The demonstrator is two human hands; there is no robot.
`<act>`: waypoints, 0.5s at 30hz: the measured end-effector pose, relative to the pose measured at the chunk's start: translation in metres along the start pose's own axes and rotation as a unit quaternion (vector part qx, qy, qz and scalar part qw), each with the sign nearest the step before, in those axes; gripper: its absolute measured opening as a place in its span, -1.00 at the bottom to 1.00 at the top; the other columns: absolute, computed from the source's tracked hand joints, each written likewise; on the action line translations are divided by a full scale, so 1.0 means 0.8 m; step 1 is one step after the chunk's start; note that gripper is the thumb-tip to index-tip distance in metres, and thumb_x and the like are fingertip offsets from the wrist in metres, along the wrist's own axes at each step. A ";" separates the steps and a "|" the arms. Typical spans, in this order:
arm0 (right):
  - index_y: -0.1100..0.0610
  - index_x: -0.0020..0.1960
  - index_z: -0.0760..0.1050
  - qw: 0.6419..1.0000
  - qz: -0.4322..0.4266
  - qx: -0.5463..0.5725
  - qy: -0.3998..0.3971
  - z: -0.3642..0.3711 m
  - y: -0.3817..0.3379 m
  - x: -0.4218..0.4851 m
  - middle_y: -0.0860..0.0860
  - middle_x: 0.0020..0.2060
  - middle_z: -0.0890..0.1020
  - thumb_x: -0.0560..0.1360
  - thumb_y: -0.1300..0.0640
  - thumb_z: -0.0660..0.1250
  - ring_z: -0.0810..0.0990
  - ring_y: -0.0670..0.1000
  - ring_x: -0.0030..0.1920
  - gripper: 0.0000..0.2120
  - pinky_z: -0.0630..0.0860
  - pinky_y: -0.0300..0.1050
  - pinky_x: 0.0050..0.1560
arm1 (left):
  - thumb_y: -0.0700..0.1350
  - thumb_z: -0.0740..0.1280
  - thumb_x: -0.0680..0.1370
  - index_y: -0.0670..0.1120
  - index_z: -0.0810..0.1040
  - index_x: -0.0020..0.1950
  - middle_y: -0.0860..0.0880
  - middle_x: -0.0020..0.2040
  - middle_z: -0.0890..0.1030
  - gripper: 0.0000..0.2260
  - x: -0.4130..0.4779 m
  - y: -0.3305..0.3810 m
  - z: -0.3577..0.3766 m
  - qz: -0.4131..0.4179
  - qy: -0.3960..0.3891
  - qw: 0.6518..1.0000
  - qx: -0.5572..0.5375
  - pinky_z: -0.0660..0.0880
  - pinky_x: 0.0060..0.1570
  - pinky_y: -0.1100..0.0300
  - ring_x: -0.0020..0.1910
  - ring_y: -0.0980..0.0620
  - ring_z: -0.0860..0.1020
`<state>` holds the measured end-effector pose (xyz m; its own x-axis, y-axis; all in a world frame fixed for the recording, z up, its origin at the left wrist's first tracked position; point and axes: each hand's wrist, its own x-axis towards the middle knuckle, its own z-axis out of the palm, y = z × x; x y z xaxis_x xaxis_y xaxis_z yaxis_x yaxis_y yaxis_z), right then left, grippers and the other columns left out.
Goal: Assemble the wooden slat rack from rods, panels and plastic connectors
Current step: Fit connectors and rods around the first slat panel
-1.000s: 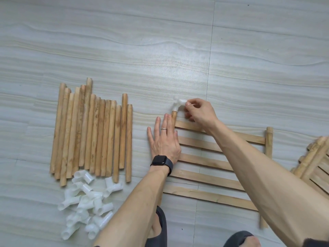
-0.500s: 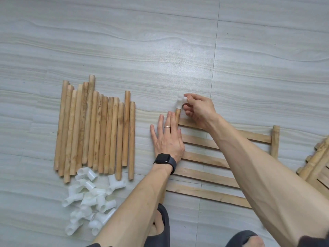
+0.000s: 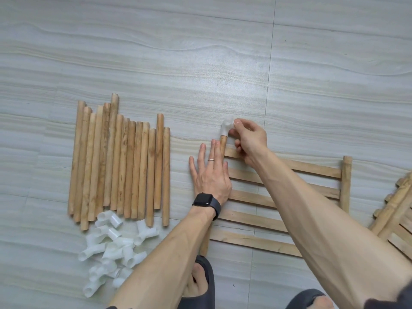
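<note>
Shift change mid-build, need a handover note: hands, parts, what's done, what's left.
Left hand: open, pressed flat on the left rail of the slat panel.
Right hand: pinches a white connector on that rail's far end. I cannot tell if it is fully seated.
Parts: loose rods lie in a row to the left, with the connector pile at their near end. Another slatted piece is at the right edge.
Done: one connector placed on one corner.
Left: the far right corner is bare, and the arms hide the near corners. The rods are all unjoined.
</note>
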<state>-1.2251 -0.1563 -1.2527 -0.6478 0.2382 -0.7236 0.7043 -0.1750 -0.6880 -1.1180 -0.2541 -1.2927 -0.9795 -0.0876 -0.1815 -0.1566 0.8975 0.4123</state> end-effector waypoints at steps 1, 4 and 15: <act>0.00 0.07 0.60 0.999 -0.025 -0.024 0.007 0.002 0.002 0.000 0.08 -0.11 0.72 0.61 0.02 0.37 0.52 -0.10 -0.54 -0.91 0.36 -0.29 -0.57 | 0.01 0.05 0.67 -0.01 -0.01 0.64 0.13 0.62 0.06 -0.46 0.000 0.000 0.000 0.000 0.004 1.000 0.003 -0.12 0.53 -0.17 0.61 0.00 -0.01; -0.07 0.11 0.61 0.996 -0.070 -0.056 -0.021 0.004 0.005 -0.002 0.03 -0.10 0.71 0.62 0.09 0.32 0.71 0.04 -0.34 -0.87 0.51 -0.19 -0.46 | 0.01 0.05 0.67 -0.02 0.00 0.64 0.12 0.62 0.06 -0.46 0.001 -0.001 0.001 0.002 0.005 1.000 0.002 -0.11 0.53 -0.17 0.61 0.00 -0.01; -0.10 0.20 0.64 0.955 -0.205 -0.213 -0.040 -0.003 0.010 -0.008 -0.10 -0.27 0.72 0.50 0.10 0.50 0.65 -0.09 -0.43 -0.71 0.63 -0.13 -0.19 | 0.00 0.06 0.67 -0.02 0.02 0.64 0.12 0.62 0.06 -0.46 0.000 0.001 -0.001 -0.003 0.006 1.000 0.012 -0.10 0.53 -0.17 0.61 0.01 -0.03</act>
<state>-1.2151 -0.1568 -1.2534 -0.9023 0.1264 -0.4120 0.4301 0.3247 -0.8424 -1.1183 -0.2535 -1.2920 -0.9801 -0.0981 -0.1728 -0.1596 0.9067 0.3905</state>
